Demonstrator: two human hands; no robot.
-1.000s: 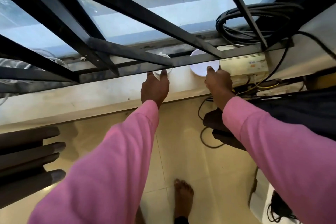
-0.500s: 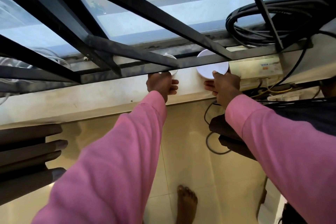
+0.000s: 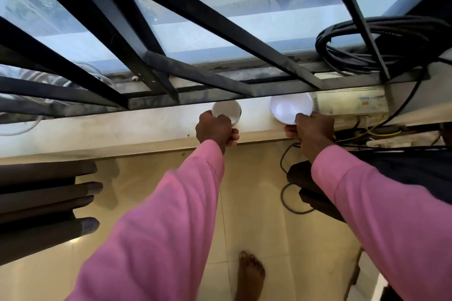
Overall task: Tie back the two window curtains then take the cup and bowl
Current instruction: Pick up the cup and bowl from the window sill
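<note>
A white cup is at the window sill, just below the black window grille. My left hand grips the cup from the near side, fingers curled round it. A white bowl is to its right, tilted with its inside facing me. My right hand holds the bowl by its near rim, thumb on the inside edge. Dark curtain folds hang at the left and dark curtain cloth at the right; how they are fastened is out of view.
Black grille bars run just above the cup and bowl. A white box device sits on the sill beside the bowl, with a coil of black cable above and loose wires hanging below. A bare foot stands on the tiled floor.
Both hands went from reaching at the sill to closing round the cup and bowl. The cup and bowl have come out from under the grille bar toward me.
</note>
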